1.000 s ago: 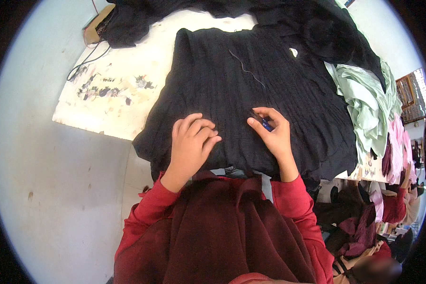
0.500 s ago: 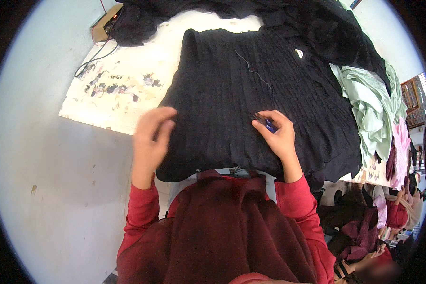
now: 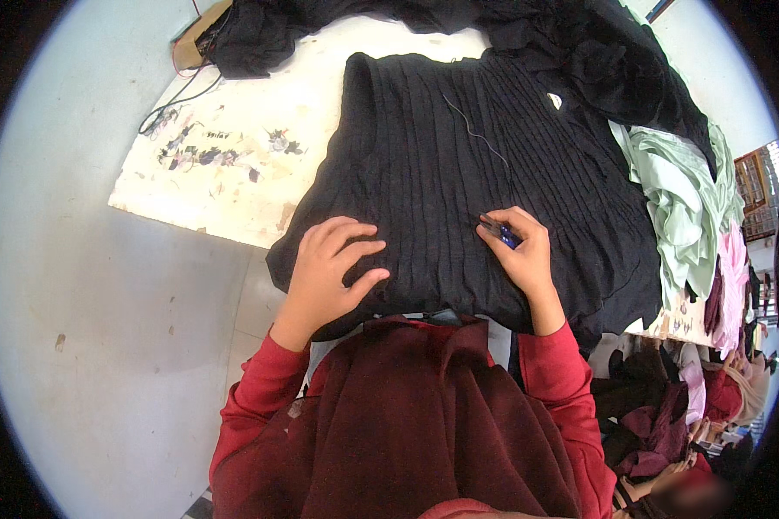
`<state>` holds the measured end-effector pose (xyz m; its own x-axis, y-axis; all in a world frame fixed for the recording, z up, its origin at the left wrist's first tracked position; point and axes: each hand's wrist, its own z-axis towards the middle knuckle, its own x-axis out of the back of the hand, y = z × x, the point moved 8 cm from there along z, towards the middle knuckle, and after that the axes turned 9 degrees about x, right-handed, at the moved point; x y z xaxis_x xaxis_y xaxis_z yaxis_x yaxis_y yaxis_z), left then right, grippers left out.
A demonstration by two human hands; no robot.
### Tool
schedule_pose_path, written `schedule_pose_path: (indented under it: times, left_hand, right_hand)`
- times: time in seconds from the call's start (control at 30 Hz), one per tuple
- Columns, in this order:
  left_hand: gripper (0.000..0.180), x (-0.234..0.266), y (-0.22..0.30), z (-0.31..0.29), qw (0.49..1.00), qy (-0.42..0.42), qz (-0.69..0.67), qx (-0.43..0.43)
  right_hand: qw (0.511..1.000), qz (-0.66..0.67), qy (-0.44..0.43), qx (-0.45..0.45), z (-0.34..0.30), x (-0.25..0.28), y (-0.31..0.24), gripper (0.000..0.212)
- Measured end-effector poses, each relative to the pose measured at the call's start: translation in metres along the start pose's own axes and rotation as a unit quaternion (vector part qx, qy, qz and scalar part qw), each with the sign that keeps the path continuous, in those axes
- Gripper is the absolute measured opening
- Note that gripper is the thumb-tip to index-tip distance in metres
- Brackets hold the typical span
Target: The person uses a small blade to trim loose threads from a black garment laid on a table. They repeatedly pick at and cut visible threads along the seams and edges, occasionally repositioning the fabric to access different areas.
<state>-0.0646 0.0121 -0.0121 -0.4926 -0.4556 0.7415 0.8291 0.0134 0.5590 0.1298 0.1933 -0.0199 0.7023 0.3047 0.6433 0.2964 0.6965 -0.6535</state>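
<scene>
A black pleated garment (image 3: 424,182) is spread over the table, its near edge hanging toward me. My left hand (image 3: 333,268) lies on its near left part, fingers spread and holding nothing. Over the near right part, my right hand (image 3: 521,251) is closed around small thread snips (image 3: 509,237) with blue handles and dark tips pointing left; the palm hides part of them. A loose pale thread (image 3: 474,131) runs across the pleats beyond my right hand.
More black cloth (image 3: 597,69) is heaped along the far side. Pale green fabric (image 3: 679,199) and pink fabric (image 3: 732,277) hang at the right. The white table (image 3: 234,104) shows floral prints at left; a cable (image 3: 177,99) runs from a cardboard box (image 3: 190,39). People sit at lower right.
My left hand has moved right from the garment's left edge onto the cloth and spread its fingers. The left edge now reaches farther left, and the pleats show more clearly. My right hand still grips the snips.
</scene>
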Motion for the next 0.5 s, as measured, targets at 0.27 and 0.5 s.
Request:
schedule_pose_path:
  times: [0.27,0.5]
  left_hand:
    - [0.006,-0.006,-0.002,-0.003,0.998,0.046,-0.028,0.035]
    - [0.006,-0.004,-0.017,-0.005,0.99,0.061,-0.111,0.058]
  right_hand:
    - [1.0,-0.017,-0.017,0.0,0.001,0.0,-0.001,0.021]
    - [0.987,0.045,-0.151,0.027,0.003,-0.027,-0.057,0.034]
